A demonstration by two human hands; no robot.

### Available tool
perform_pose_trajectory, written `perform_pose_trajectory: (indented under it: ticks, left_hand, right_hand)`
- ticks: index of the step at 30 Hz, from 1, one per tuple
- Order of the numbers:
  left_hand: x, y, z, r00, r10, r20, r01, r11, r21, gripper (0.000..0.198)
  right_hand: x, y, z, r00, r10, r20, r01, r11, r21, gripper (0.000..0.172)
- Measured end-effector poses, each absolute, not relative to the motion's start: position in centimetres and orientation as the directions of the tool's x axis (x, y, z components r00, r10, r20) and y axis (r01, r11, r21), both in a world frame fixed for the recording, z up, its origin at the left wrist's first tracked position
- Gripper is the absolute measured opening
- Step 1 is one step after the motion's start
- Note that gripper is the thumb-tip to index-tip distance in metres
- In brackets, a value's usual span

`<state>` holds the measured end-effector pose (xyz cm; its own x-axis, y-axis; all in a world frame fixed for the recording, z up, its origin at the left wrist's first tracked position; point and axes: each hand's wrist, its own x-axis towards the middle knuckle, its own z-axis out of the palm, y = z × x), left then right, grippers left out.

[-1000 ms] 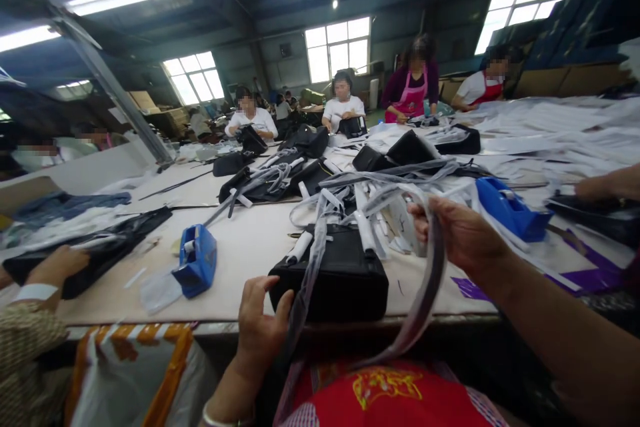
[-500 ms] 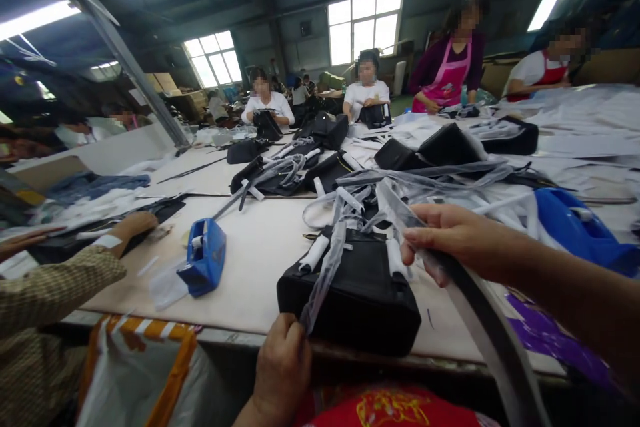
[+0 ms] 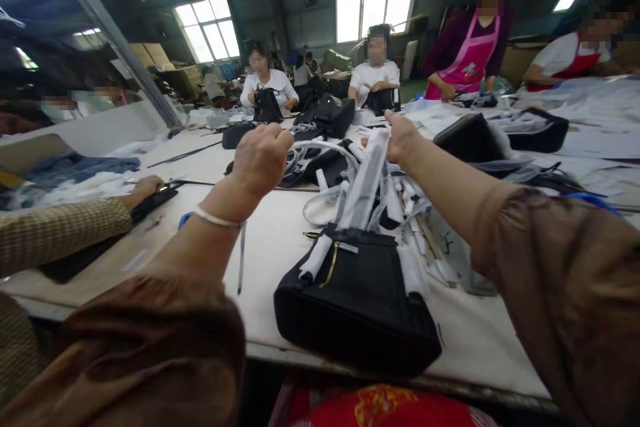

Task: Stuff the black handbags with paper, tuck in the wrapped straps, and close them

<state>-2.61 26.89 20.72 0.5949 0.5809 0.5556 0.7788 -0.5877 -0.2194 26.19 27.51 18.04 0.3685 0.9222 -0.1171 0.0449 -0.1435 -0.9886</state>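
Head view — left hand (image 3: 263,157) has risen from beside the bag (image 3: 353,323).

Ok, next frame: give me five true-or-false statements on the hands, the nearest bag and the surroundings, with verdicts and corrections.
1. The nearest black bag is on the table. True.
2. The zipper on this bag is silver. False: the zipper is gold-coloured.
3. The left hand rests on that bag. False: the left hand is raised, apart from it.
4. The right hand is at the upper end of a plastic-wrapped strap. True.
5. Across the table, a co-worker wears a pink apron. True.
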Motion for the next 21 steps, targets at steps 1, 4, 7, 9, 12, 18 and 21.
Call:
perform_pose_trajectory:
  ticks: [1, 4, 7, 9, 12, 18, 21]
  left_hand:
    - [-0.9, 28.6, 20.4, 0.569, 0.597, 0.565, 0.798, -0.567, -0.204, 0.015]
    - [2.1, 30.0, 17.3, 0.564, 0.634, 0.529, 0.776, -0.626, -0.077, 0.03]
    - [0.7, 27.1, 12.2, 0.606, 0.696, 0.384, 0.703, -0.695, 0.151, 0.035]
    - [-2.1, 24.0, 8.5, 0.587, 0.786, 0.194, 0.706, -0.614, 0.352, 0.043]
    - [-6.5, 19.4, 4.2, 0.434, 0.883, -0.176, 0.663, -0.181, 0.727, 0.053]
    - [-7.2, 10.2, 2.8, 0.431, 0.775, -0.462, -0.09, 0.546, 0.833, 0.063]
    - [-5.9, 5.3, 3.6, 0.431, 0.785, -0.445, -0.28, 0.585, 0.761, 0.052]
  right_hand:
    - [26.4, 28.0, 17.0, 0.402, 0.903, -0.15, 0.135, -0.221, -0.966, 0.056]
    - [27.0, 26.5, 13.7, 0.451, 0.87, -0.198, 0.267, -0.343, -0.901, 0.052]
    - [28.2, 20.7, 10.5, 0.428, 0.889, -0.165, 0.367, -0.338, -0.867, 0.025]
    - [29.1, 15.1, 8.3, 0.402, 0.906, -0.129, 0.442, -0.315, -0.84, 0.022]
    - [29.3, 6.4, 4.9, 0.337, 0.917, -0.215, 0.49, -0.366, -0.791, 0.041]
    - [24.3, -2.2, 2.4, 0.11, 0.915, -0.388, -0.308, -0.34, -0.889, 0.049]
    - [23.3, -3.2, 4.2, 0.154, 0.94, -0.304, -0.373, -0.23, -0.899, 0.048]
